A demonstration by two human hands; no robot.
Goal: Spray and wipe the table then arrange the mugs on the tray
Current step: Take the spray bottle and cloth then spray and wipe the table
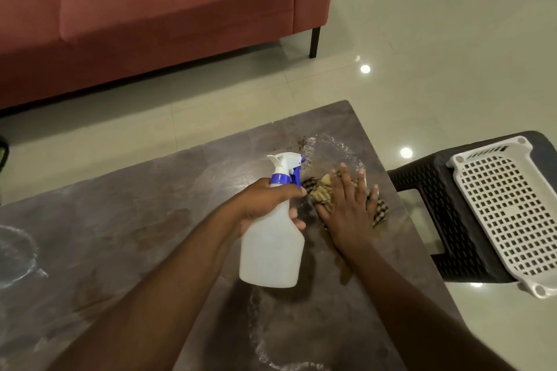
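A wet-streaked brown table (pixel 120 235) stands on pale tile before a red sofa (pixel 150 24); the left hand (pixel 265 200) grips a spray bottle (pixel 271 250), the right hand (pixel 346 214) presses flat on a cloth (pixel 319 190), a white tray (pixel 506 208) on the stool (pixel 437 190) beside.

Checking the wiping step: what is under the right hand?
A checked cloth lies flat under the right hand, its edges showing on both sides. The table beneath it is covered.

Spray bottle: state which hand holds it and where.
The left hand grips the spray bottle around its neck, just below the blue collar.
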